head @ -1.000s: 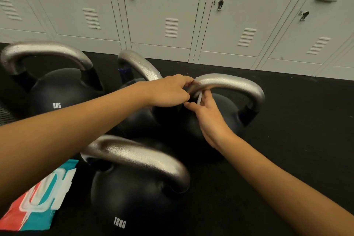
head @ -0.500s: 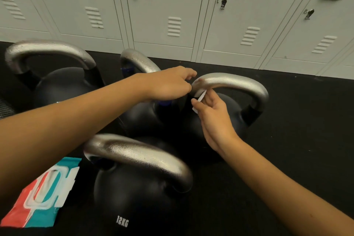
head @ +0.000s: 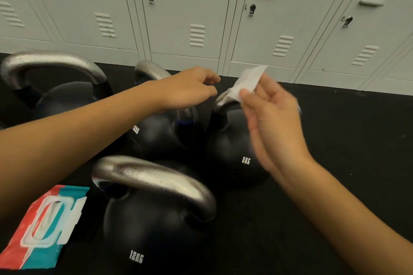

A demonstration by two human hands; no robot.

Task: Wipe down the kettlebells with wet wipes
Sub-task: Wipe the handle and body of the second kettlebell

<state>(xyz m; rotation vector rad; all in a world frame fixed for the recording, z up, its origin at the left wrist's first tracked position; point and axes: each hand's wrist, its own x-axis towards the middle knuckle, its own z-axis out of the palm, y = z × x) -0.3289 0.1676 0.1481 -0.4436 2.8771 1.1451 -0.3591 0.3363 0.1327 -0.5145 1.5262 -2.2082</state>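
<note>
Several black kettlebells with silver handles stand on the black floor. An 8KG kettlebell [head: 232,152] is at centre right, a 12KG kettlebell [head: 156,225] is nearest me, a third [head: 156,134] sits behind it, and a fourth [head: 60,94] is at far left. My right hand [head: 272,118] is raised above the 8KG bell and pinches a white wet wipe [head: 248,82] between thumb and fingertips. My left hand [head: 187,91] hovers over the third bell's handle, fingers loosely curled and holding nothing.
A red and teal wet wipe pack [head: 42,225] lies on the floor at the lower left. A row of grey lockers [head: 201,11] closes off the far side. Black floor [head: 346,140] extends to the right.
My right hand has lifted away from the 8KG bell's handle, drawing the wipe up into view. My left hand has let go of that handle and opened a little.
</note>
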